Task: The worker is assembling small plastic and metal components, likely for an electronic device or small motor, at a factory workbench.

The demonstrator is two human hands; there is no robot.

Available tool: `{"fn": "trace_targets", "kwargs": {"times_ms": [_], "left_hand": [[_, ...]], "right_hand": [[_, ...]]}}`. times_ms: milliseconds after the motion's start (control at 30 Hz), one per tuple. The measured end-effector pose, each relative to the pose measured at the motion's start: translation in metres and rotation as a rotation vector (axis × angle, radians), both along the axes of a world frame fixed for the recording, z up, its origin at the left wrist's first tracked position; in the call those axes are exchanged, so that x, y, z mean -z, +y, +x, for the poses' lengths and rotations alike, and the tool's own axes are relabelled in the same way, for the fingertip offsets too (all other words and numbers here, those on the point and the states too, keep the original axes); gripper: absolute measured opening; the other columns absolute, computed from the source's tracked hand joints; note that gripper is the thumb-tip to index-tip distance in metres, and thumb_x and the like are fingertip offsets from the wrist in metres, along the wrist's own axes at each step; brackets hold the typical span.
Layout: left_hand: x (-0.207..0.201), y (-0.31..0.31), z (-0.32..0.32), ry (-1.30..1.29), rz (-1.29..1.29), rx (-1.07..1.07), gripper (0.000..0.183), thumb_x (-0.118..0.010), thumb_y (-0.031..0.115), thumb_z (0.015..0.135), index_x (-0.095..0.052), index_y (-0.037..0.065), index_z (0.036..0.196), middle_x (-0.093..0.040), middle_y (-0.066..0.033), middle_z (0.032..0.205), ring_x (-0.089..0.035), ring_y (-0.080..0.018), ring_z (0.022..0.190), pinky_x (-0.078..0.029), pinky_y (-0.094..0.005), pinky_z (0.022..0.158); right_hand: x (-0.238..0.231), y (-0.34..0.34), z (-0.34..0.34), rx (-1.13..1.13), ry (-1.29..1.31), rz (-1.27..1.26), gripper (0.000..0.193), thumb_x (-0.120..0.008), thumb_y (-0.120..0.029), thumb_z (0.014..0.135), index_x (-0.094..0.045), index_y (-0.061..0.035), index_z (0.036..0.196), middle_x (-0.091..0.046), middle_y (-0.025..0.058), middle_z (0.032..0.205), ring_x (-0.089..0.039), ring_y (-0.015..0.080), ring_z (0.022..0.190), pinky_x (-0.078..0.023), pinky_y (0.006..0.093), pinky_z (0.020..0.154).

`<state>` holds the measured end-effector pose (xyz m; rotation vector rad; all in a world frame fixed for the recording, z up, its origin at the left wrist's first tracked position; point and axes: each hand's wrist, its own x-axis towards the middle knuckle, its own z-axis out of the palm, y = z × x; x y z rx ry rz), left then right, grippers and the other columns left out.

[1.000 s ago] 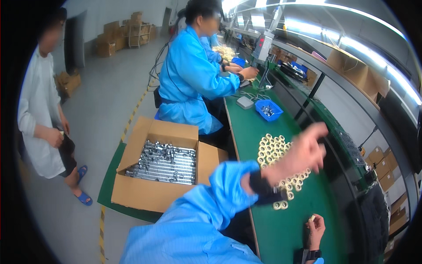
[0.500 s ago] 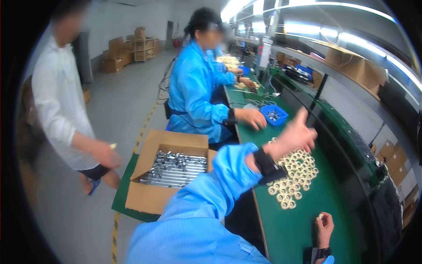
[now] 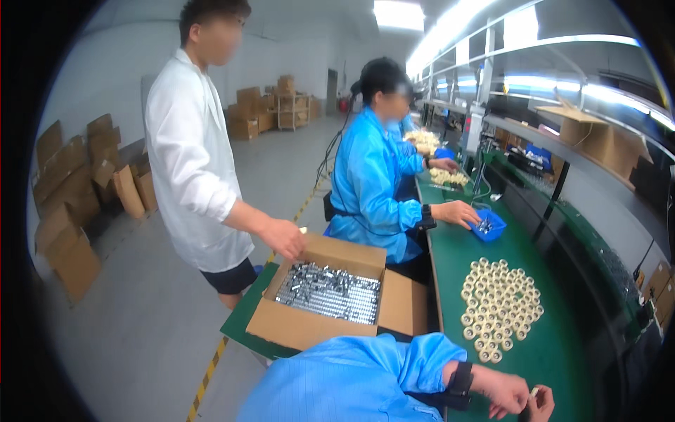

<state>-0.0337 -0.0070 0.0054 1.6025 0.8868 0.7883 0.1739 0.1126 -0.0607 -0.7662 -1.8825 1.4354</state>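
My left hand (image 3: 500,392) reaches across the front of the green bench, a black band round its wrist. Its fingers are loosely bent and spread, and I see nothing in them. Touching or almost touching it, my right hand (image 3: 543,405) pinches a small cream-coloured piece (image 3: 534,391) between thumb and finger. Only part of the right hand shows at the lower edge. Beyond both hands, many cream rings with dark centres (image 3: 498,306) lie in a flat cluster on the bench.
An open cardboard box (image 3: 313,327) of shiny metal parts stands left of the bench (image 3: 555,352). A standing person in white (image 3: 193,162) holds a small cream piece over it. A seated co-worker in blue (image 3: 373,169) reaches into a blue tray (image 3: 492,226).
My left hand has come back from beyond the cream rings to my right hand. The view has shifted left. The person in white has brought a hand over the box; the co-worker's hand has reached the tray.
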Motion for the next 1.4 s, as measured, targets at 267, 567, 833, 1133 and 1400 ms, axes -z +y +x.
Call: {"fn": "trace_targets", "kwargs": {"times_ms": [267, 567, 833, 1133, 1400], "left_hand": [[0.012, 0.010, 0.030, 0.120, -0.068, 0.122, 0.026, -0.057, 0.024, 0.093, -0.061, -0.001, 0.100, -0.066, -0.0089, 0.076, -0.064, -0.0154, 0.062, -0.051, -0.0253, 0.055], [0.055, 0.026, 0.031, 0.064, -0.247, 0.265, 0.028, -0.059, 0.026, 0.092, -0.061, 0.000, 0.101, -0.067, -0.0101, 0.079, -0.065, -0.0171, 0.064, -0.053, -0.0276, 0.058], [0.066, 0.040, 0.031, -0.115, -0.382, 0.270, 0.026, -0.061, 0.022, 0.090, -0.062, -0.001, 0.101, -0.069, -0.0139, 0.082, -0.068, -0.0204, 0.072, -0.055, -0.0299, 0.064], [0.073, 0.033, 0.034, -0.373, -0.440, 0.166, 0.023, -0.060, 0.017, 0.090, -0.063, -0.003, 0.099, -0.068, -0.0175, 0.084, -0.069, -0.0236, 0.074, -0.057, -0.0340, 0.069], [0.033, 0.052, 0.041, 0.092, -0.020, 0.417, 0.030, -0.058, 0.023, 0.086, -0.062, -0.005, 0.078, -0.067, -0.0124, 0.072, -0.067, -0.0182, 0.062, -0.056, -0.0294, 0.056]], "right_hand": [[-0.003, -0.006, 0.010, -0.091, -0.036, 0.056, 0.025, -0.061, -0.007, 0.090, -0.056, -0.0011, 0.114, -0.060, 0.0045, 0.103, -0.056, 0.0124, 0.091, -0.047, 0.0251, 0.078], [-0.007, -0.005, 0.003, -0.054, -0.102, 0.111, 0.026, -0.063, -0.011, 0.089, -0.058, -0.0003, 0.112, -0.060, 0.0041, 0.102, -0.055, 0.0121, 0.092, -0.045, 0.0247, 0.080], [-0.015, -0.010, 0.003, -0.033, -0.103, 0.104, 0.025, -0.063, -0.013, 0.090, -0.058, -0.0006, 0.111, -0.061, 0.0042, 0.100, -0.055, 0.0126, 0.091, -0.045, 0.0258, 0.080], [-0.018, -0.022, 0.006, 0.003, -0.135, 0.060, 0.025, -0.063, -0.015, 0.090, -0.059, -0.0009, 0.110, -0.061, 0.0052, 0.099, -0.054, 0.0118, 0.087, -0.045, 0.0245, 0.077], [-0.005, 0.006, -0.007, 0.013, -0.125, 0.161, 0.022, -0.062, -0.003, 0.084, -0.056, -0.0002, 0.105, -0.055, 0.0009, 0.094, -0.051, 0.0090, 0.084, -0.043, 0.0230, 0.076]]}}
